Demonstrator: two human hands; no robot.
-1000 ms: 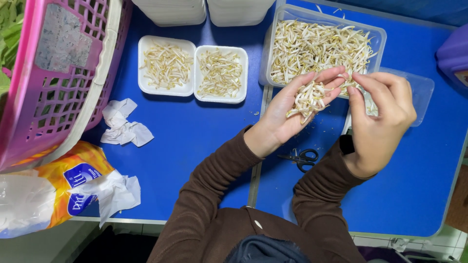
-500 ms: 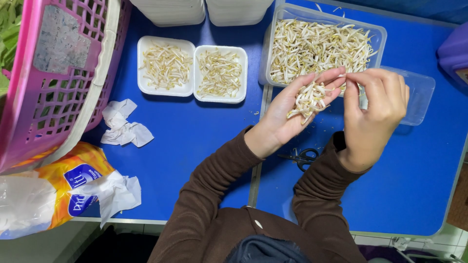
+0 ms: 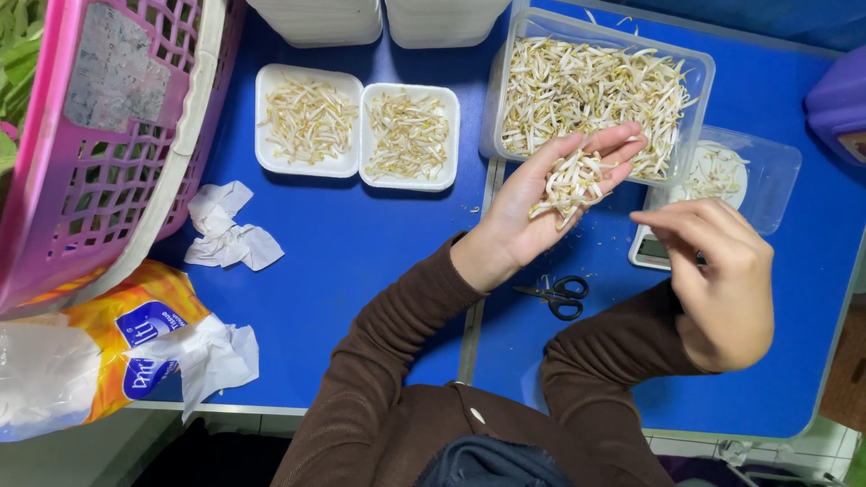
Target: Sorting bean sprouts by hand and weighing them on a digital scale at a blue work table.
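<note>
2 hands (image 3: 550, 203), 1 sprout handful (image 3: 568, 183), 2 white trays (image 3: 308, 120), 1 scissors (image 3: 557, 295)

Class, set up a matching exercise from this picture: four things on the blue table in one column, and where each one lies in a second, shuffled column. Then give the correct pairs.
Things:
1. scissors
2. crumpled tissue
3. clump of bean sprouts
4. two white foam trays

Places:
A. side by side, left of the big clear tub
B. in the palm of the left hand
C. beside the pink basket
D. on the table between the two forearms

Pairs: 1-D, 2-C, 3-B, 4-A
</note>
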